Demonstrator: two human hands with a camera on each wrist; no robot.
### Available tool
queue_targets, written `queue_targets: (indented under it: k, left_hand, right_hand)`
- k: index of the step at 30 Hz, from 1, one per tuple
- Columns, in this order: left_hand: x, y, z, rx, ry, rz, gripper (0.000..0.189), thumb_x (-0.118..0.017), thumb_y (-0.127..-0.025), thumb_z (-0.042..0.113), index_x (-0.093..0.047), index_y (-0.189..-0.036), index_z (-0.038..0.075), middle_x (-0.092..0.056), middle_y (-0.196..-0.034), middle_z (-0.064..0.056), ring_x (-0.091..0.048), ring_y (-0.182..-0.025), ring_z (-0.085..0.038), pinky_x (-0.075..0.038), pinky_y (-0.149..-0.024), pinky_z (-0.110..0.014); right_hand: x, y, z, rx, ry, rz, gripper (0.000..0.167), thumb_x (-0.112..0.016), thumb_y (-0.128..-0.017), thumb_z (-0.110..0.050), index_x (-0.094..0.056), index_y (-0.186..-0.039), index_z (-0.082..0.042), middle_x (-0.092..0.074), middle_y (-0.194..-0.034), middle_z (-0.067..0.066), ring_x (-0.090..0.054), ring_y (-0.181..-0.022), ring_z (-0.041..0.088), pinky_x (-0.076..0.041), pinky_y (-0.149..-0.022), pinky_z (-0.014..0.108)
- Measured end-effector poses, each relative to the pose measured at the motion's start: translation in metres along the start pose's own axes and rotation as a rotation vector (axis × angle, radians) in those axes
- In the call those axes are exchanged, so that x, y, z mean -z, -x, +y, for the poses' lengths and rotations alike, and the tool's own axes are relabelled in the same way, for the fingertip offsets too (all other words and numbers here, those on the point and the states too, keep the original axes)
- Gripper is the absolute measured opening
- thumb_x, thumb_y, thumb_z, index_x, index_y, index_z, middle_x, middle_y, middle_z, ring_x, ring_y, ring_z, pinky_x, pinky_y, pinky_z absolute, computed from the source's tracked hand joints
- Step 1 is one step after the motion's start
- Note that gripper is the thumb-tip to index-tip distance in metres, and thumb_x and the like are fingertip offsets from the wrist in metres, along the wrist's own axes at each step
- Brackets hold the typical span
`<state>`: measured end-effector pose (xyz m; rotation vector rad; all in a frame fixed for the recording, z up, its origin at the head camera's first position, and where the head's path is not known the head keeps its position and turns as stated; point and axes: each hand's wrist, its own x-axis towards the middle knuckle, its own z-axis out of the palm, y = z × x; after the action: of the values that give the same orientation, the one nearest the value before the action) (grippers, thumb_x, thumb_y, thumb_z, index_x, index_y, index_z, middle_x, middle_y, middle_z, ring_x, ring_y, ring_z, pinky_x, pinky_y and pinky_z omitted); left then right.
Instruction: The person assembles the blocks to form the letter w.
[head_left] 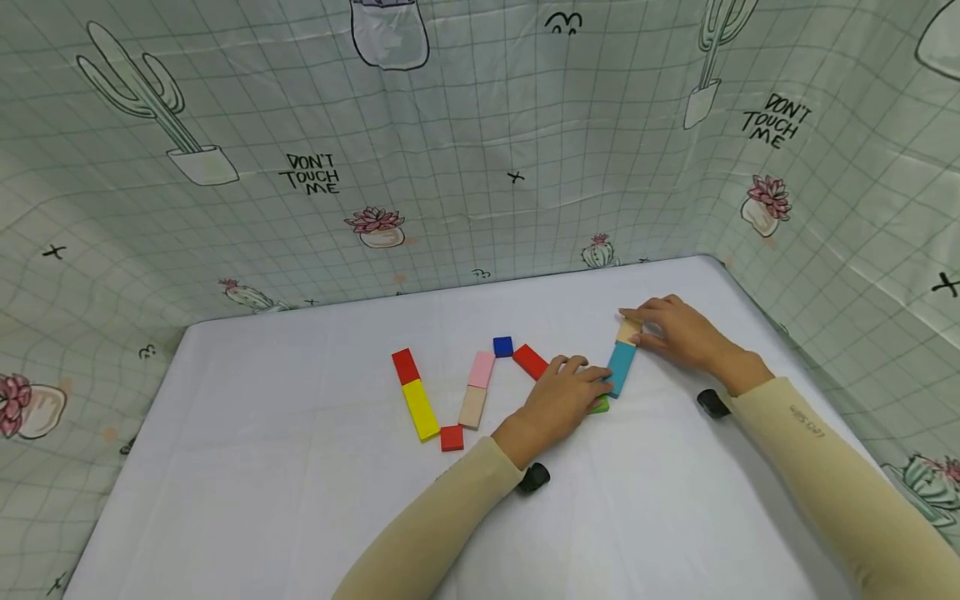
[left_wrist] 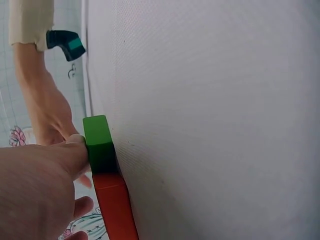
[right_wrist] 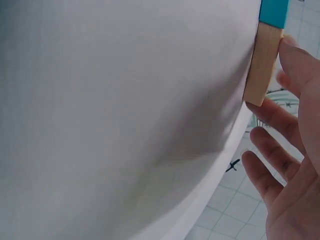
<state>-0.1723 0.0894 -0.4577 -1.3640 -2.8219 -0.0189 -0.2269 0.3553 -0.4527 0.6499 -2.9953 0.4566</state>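
Observation:
My right hand (head_left: 678, 333) is at the far end of a row of flat blocks. Its thumb and index finger pinch a plain wooden block (right_wrist: 263, 65), which meets the end of a blue block (head_left: 621, 368). The other right fingers are spread beyond it in the right wrist view. My left hand (head_left: 558, 402) rests low over the neighbouring blocks, fingertips at the blue block's side. Its thumb touches a green block (left_wrist: 99, 142) in the left wrist view. A red block (left_wrist: 115, 205) adjoins the green one and runs partly under the left hand in the head view.
Left of the hands, the zigzag holds a dark blue square (head_left: 502, 347), a pink block (head_left: 482, 368), a tan block (head_left: 472, 407), a small red block (head_left: 452, 438), a yellow block (head_left: 421, 410) and another red block (head_left: 406, 367). Patterned cloth (head_left: 465, 150) rises behind the white table (head_left: 262, 467).

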Motion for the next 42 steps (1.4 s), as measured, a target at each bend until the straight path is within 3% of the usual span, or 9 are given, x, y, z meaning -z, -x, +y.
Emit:
queue_targets:
  k: [7,16,24,31,36,42]
  left_hand:
    - [0.001,0.0,0.001,-0.008,0.011,0.0,0.041,-0.057,-0.11,0.037,-0.063,-0.15,0.028,-0.053,-0.158,0.011,-0.045,-0.146,-0.018,-0.036,-0.122,-0.036]
    - [0.002,0.0,-0.001,0.013,0.003,-0.026,0.042,-0.057,-0.11,0.038,-0.062,-0.15,0.03,-0.052,-0.159,0.012,-0.044,-0.147,-0.018,-0.035,-0.123,-0.036]
    - [0.002,0.0,-0.004,0.029,-0.032,-0.008,0.041,-0.057,-0.11,0.038,-0.063,-0.149,0.03,-0.052,-0.159,0.012,-0.043,-0.147,-0.016,-0.033,-0.124,-0.034]
    - [0.02,0.009,-0.008,0.058,-0.022,0.047,0.04,-0.056,-0.111,0.036,-0.062,-0.15,0.029,-0.052,-0.159,0.01,-0.043,-0.149,-0.016,-0.032,-0.125,-0.032]
    - [0.037,0.023,-0.023,0.103,0.027,0.094,0.04,-0.059,-0.11,0.033,-0.061,-0.15,0.028,-0.052,-0.159,0.009,-0.043,-0.149,-0.018,-0.033,-0.125,-0.035]
    - [0.046,0.053,-0.059,0.215,0.188,0.19,0.039,-0.061,-0.109,0.027,-0.063,-0.148,0.021,-0.055,-0.157,0.003,-0.044,-0.147,-0.023,-0.033,-0.124,-0.042]
  right_hand:
    - [0.005,-0.001,0.001,0.008,-0.07,-0.047,0.044,-0.074,-0.101,-0.016,-0.066,-0.141,-0.001,-0.066,-0.134,0.024,-0.054,-0.124,0.046,-0.046,-0.105,0.064]
    - [0.003,-0.003,-0.001,0.008,-0.089,-0.035,0.043,-0.074,-0.1,-0.014,-0.066,-0.141,0.0,-0.067,-0.132,0.023,-0.055,-0.124,0.045,-0.046,-0.105,0.062]
    - [0.0,-0.009,-0.003,0.012,-0.085,-0.041,0.051,-0.073,-0.101,-0.015,-0.06,-0.147,0.0,-0.065,-0.135,0.026,-0.054,-0.126,0.048,-0.045,-0.107,0.064]
    - [-0.003,-0.01,-0.004,0.031,-0.055,0.007,0.051,-0.074,-0.1,-0.014,-0.06,-0.147,0.0,-0.063,-0.135,0.028,-0.056,-0.124,0.048,-0.046,-0.106,0.065]
    - [-0.003,-0.004,-0.002,0.035,-0.034,0.07,0.046,-0.073,-0.101,-0.013,-0.063,-0.144,0.001,-0.063,-0.135,0.028,-0.056,-0.123,0.049,-0.045,-0.105,0.065]
    - [0.002,0.009,0.002,0.016,-0.023,0.095,0.043,-0.072,-0.102,-0.013,-0.064,-0.142,0.002,-0.061,-0.136,0.03,-0.055,-0.124,0.051,-0.044,-0.106,0.067]
